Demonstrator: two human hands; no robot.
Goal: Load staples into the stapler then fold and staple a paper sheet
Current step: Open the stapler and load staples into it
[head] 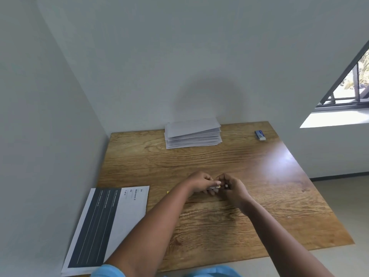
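your surface point(209, 226) is a wood-grain top shoved into a corner, with pale grey walls on the far and left sides. a window point(351, 84) with a dark frame sits off to the right, throwing a bright glare patch across the right part of the wood. at the far edge against the wall there's a loose stack of white folded sheets point(192, 132), and well apart from it in the far right corner a little blue and white box point(260, 135). near your left elbow a printed page point(107, 224) with a big dark block and thin lines lies flat, hanging slightly off the near left edge.

both of your hands meet around the middle of the surface. your left hand point(199, 182) is curled round a small stapler point(213, 187), just a sliver of metal and a yellow bit showing. your right hand point(231, 186) is closed up right beside it, fingertips pinching something tiny and pale at the stapler's end; can't tell what exactly. there's a speck of yellow point(168, 191) on the wood just left of your left wrist. blue fabric shows at the bottom edge.
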